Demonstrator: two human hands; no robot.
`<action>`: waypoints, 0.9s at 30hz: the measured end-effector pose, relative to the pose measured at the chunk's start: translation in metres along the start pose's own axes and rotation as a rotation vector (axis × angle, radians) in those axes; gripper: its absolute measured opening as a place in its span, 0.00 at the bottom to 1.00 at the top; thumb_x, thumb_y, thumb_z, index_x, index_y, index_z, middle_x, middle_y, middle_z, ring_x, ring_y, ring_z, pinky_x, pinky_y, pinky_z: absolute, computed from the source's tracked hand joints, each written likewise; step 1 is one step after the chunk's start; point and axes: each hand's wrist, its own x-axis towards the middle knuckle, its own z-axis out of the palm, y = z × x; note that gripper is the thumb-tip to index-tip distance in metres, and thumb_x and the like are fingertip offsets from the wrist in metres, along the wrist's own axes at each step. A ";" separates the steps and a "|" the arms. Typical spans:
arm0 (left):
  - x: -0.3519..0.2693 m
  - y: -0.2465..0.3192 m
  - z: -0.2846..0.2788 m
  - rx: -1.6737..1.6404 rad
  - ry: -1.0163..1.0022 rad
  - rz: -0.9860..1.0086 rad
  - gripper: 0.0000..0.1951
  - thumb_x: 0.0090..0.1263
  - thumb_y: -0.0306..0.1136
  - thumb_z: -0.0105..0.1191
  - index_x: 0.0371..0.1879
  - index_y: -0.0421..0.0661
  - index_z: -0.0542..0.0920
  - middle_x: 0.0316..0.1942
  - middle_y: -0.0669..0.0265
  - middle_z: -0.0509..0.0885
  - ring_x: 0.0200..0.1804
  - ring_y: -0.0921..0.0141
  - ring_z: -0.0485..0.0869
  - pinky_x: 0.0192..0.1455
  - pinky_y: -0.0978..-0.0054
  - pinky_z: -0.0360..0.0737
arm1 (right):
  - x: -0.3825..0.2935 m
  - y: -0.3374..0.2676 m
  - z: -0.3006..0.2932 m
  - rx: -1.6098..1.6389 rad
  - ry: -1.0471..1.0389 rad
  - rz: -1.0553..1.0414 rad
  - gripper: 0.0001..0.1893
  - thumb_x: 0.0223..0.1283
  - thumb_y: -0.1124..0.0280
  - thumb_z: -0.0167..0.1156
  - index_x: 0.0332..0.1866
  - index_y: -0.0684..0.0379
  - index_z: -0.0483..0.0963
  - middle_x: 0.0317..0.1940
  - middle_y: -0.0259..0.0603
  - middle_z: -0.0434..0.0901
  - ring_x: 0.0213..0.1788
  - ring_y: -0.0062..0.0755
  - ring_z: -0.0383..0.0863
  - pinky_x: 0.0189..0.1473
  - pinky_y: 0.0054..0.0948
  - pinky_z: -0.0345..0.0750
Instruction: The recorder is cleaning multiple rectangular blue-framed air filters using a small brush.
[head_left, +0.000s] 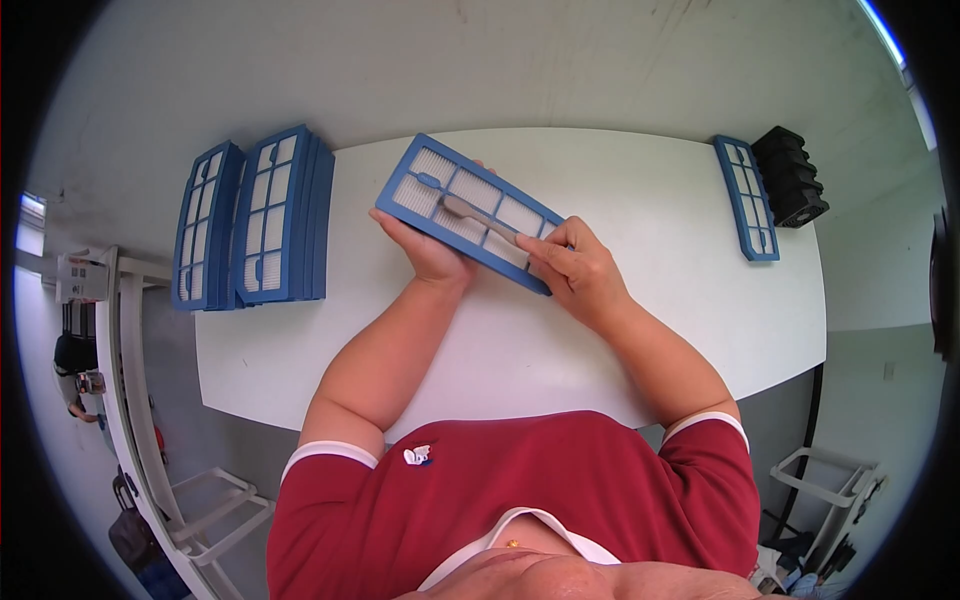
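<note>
My left hand supports a blue-framed pleated air filter from beneath, its thumb at the near left edge. The filter lies slanted above the white table, pleated white face up, with a blue grid across it. In my right hand is a slim brownish-grey tool with a flat, rounded end, perhaps a small brush or spatula. That rounded end rests over the pleats near the filter's blue tab. The right fingers pinch the tool's handle beside the filter's right end. Most of the left fingers are hidden under the filter.
Stacks of similar filters stand at the table's left edge. On the right, one more filter leans beside black ribbed parts. The white table meets a wall at the back. Another person is far left.
</note>
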 end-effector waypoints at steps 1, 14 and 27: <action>0.000 0.001 0.001 0.013 0.021 -0.014 0.52 0.48 0.83 0.17 0.57 0.51 0.67 0.50 0.56 0.76 0.52 0.57 0.76 0.56 0.57 0.74 | -0.001 -0.001 0.000 0.009 -0.011 -0.011 0.15 0.49 0.80 0.63 0.44 0.53 0.80 0.28 0.36 0.70 0.25 0.29 0.74 0.25 0.26 0.76; 0.006 0.004 -0.003 0.018 0.013 0.023 0.52 0.49 0.82 0.13 0.60 0.52 0.65 0.51 0.55 0.75 0.54 0.57 0.75 0.59 0.57 0.72 | 0.001 0.006 -0.001 -0.014 0.017 0.054 0.17 0.49 0.83 0.63 0.44 0.53 0.81 0.26 0.36 0.69 0.25 0.27 0.71 0.25 0.23 0.72; 0.012 0.013 -0.001 0.052 0.091 0.075 0.53 0.49 0.82 0.14 0.61 0.50 0.64 0.51 0.53 0.75 0.55 0.55 0.75 0.58 0.57 0.71 | -0.001 0.008 -0.004 0.078 -0.051 0.001 0.14 0.49 0.79 0.63 0.42 0.51 0.81 0.26 0.35 0.69 0.24 0.29 0.73 0.24 0.28 0.73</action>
